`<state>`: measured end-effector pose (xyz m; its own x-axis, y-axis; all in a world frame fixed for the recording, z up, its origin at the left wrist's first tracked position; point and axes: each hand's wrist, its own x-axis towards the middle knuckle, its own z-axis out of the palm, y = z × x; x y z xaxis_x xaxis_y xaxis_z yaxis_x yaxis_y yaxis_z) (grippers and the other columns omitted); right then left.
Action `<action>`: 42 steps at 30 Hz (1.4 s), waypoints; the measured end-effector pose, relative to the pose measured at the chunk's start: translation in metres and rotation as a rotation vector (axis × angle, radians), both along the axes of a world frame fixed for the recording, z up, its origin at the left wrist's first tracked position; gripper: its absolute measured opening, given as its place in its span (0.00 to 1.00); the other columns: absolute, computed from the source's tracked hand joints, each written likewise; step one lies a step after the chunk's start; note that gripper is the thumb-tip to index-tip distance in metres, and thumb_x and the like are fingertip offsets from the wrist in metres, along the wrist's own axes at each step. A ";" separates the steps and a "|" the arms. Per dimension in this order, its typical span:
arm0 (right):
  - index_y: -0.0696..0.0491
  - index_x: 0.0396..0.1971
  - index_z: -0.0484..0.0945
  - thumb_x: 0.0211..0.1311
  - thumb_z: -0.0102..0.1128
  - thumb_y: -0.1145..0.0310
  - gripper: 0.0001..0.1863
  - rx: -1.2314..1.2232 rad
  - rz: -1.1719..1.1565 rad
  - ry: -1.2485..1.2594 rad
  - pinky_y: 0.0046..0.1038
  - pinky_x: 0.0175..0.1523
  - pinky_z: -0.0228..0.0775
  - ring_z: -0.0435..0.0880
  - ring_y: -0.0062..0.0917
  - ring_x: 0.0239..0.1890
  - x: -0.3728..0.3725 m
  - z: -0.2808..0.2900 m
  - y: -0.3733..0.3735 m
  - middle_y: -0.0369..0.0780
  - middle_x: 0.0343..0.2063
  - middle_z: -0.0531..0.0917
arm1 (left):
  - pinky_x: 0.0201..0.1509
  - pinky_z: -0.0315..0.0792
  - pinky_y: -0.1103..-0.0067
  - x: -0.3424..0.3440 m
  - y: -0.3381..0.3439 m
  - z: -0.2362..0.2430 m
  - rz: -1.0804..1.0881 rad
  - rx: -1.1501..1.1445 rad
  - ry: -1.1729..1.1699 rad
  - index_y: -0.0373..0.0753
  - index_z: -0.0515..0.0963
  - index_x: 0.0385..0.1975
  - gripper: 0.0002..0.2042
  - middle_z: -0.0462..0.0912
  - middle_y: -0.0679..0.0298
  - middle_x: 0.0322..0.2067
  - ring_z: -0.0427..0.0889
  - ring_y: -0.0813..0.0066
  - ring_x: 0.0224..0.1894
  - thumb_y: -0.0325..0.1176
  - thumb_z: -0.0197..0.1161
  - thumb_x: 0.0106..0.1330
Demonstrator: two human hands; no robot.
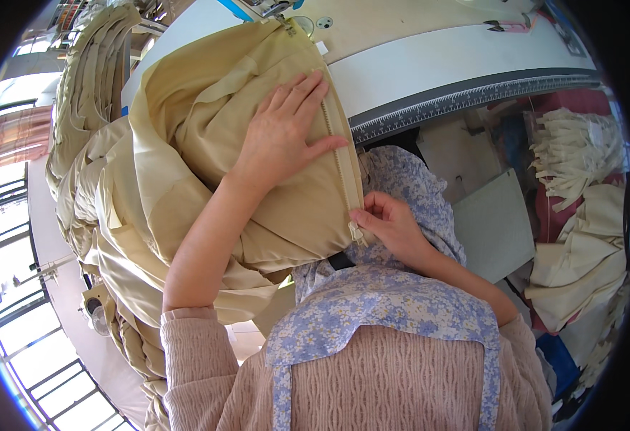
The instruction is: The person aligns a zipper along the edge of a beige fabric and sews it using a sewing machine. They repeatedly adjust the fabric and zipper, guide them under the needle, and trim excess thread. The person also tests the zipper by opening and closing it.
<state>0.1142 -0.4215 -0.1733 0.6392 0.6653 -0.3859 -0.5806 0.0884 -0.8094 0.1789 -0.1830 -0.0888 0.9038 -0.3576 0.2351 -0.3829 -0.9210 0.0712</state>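
A khaki garment (207, 136) spreads over the table's front and hangs down toward my lap. Along its right edge runs a zipper (336, 147), from near the sewing machine's foot (280, 10) down to the slider end by my right hand. My left hand (286, 126) lies flat on the cloth, fingers stretched and thumb resting on the zipper tape. With thumb and fingers closed, my right hand (386, 223) pinches the zipper's lower end, beside its slider (356, 231). The upper end of the zipper lies under the machine's foot area.
A ruler strip (473, 97) follows the table's front edge. Red-handled snips (509, 26) lie at the far right of the tabletop. Piled khaki pieces (89, 93) hang at the left. Bundled pale zipper tapes (573, 151) and cream cloth (580, 251) sit at the right, near a grey-green board (494, 226).
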 end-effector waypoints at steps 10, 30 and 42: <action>0.55 0.34 0.75 0.71 0.66 0.67 0.10 -0.054 0.009 -0.038 0.16 0.33 0.64 0.71 0.07 0.30 -0.001 0.006 -0.002 0.28 0.27 0.78 | 0.67 0.71 0.61 -0.002 0.001 -0.003 0.031 -0.063 0.009 0.38 0.74 0.64 0.38 0.71 0.60 0.65 0.70 0.54 0.68 0.54 0.73 0.57; 0.56 0.34 0.74 0.72 0.65 0.66 0.11 -0.093 0.022 -0.101 0.16 0.34 0.65 0.71 0.08 0.30 -0.001 0.010 -0.005 0.29 0.27 0.77 | 0.66 0.71 0.63 -0.002 0.002 -0.005 0.017 -0.075 -0.017 0.38 0.72 0.65 0.38 0.72 0.60 0.64 0.74 0.55 0.62 0.53 0.73 0.58; 0.56 0.35 0.75 0.72 0.65 0.66 0.11 -0.110 0.043 -0.110 0.17 0.35 0.66 0.71 0.09 0.30 0.002 0.011 -0.004 0.30 0.28 0.78 | 0.63 0.73 0.64 -0.002 0.001 -0.004 0.029 -0.051 -0.024 0.39 0.73 0.66 0.37 0.72 0.62 0.64 0.75 0.55 0.61 0.52 0.73 0.59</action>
<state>0.1162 -0.4259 -0.1620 0.6538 0.6502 -0.3869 -0.4888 -0.0274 -0.8720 0.1767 -0.1816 -0.0928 0.9076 -0.3180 0.2741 -0.3579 -0.9274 0.1091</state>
